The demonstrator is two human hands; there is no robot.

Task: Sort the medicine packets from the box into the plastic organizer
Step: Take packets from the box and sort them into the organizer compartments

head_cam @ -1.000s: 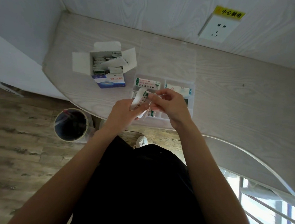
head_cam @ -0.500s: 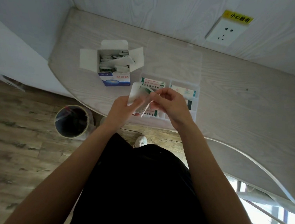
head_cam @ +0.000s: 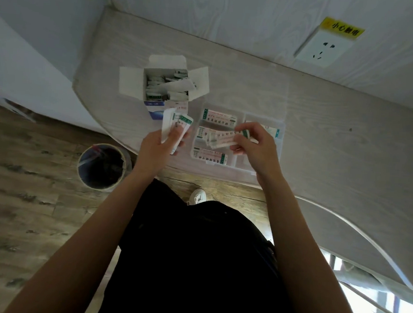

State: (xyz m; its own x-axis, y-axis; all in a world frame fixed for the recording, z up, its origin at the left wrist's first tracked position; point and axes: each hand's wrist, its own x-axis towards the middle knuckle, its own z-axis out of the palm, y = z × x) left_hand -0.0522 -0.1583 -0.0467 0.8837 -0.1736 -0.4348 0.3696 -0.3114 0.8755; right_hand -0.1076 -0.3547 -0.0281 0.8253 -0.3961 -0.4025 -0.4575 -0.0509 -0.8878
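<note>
— Where are the hands?
— Centre frame. The left hand (head_cam: 160, 144) grips a few medicine packets (head_cam: 177, 127); the right hand (head_cam: 254, 145) pinches one packet (head_cam: 223, 136) over the plastic organizer (head_cam: 261, 171), seemingly its middle-left compartment.
— The box (head_cam: 166, 86)?
— Open, upper left on the bench (head_cam: 326, 131).

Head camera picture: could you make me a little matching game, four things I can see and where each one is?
Things:
1. cardboard box
2. waste bin
3. wall socket
4. plastic organizer

Places:
A. on the wall, under a yellow label
B. on the floor, left of the person
C. on the table, under the right hand
D. on the table, flaps open, beyond the left hand

Pairs: 1-D, 2-B, 3-A, 4-C
</note>
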